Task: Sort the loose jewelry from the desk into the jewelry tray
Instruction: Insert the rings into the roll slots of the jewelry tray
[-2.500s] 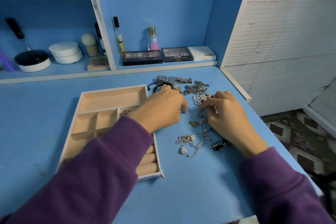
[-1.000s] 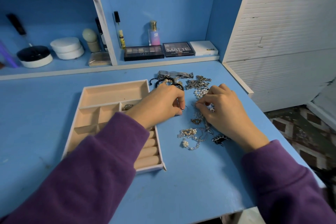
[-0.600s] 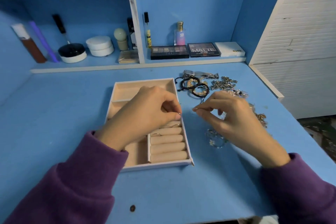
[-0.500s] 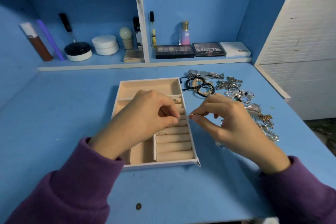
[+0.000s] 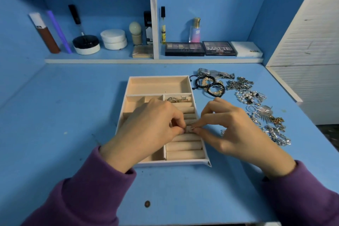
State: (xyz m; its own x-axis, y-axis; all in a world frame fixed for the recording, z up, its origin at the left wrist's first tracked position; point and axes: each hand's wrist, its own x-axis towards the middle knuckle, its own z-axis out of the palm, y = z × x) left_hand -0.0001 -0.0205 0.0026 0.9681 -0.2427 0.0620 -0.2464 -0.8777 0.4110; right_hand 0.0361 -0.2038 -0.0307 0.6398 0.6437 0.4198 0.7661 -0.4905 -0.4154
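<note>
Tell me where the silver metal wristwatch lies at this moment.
In the head view the silver metal wristwatch lies on the blue desk, beyond the far right corner of the beige jewelry tray, just behind the black beaded bracelets.

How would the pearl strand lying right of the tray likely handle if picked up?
The pearl strand lies bunched in loose loops, so it would probably hang limp. Its round beads look smooth, perhaps slippery to pinch. The silver chains lie close beside it, so it might snag them.
</note>
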